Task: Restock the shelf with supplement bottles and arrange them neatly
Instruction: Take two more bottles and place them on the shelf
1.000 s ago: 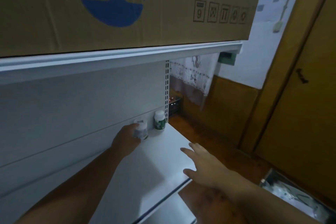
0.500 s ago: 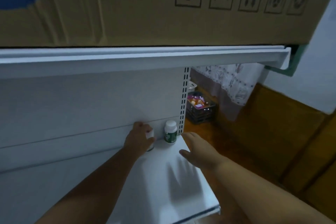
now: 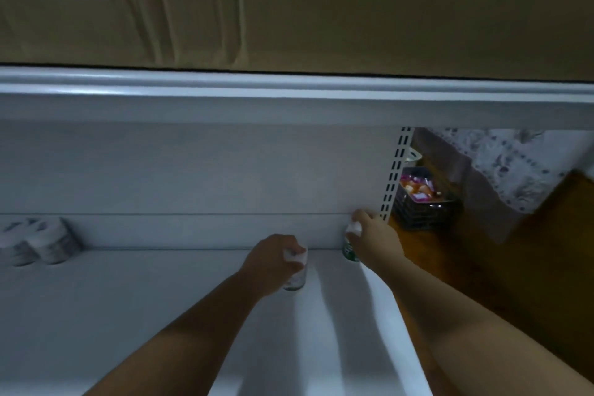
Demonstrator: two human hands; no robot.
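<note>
Both grips are grasping bottles: left hand (image 3: 273,255) is closing over the white cap of a clear-bodied bottle (image 3: 295,280); right hand (image 3: 373,235) is pinching the cap of a green-labelled bottle (image 3: 350,251). Both bottles are standing upright on the shelf (image 3: 128,315) near its right end, close to the back panel, likely being lined up. Forearms are reaching forward, palms down. Similar containers (image 3: 48,243) are lying at far left.
</note>
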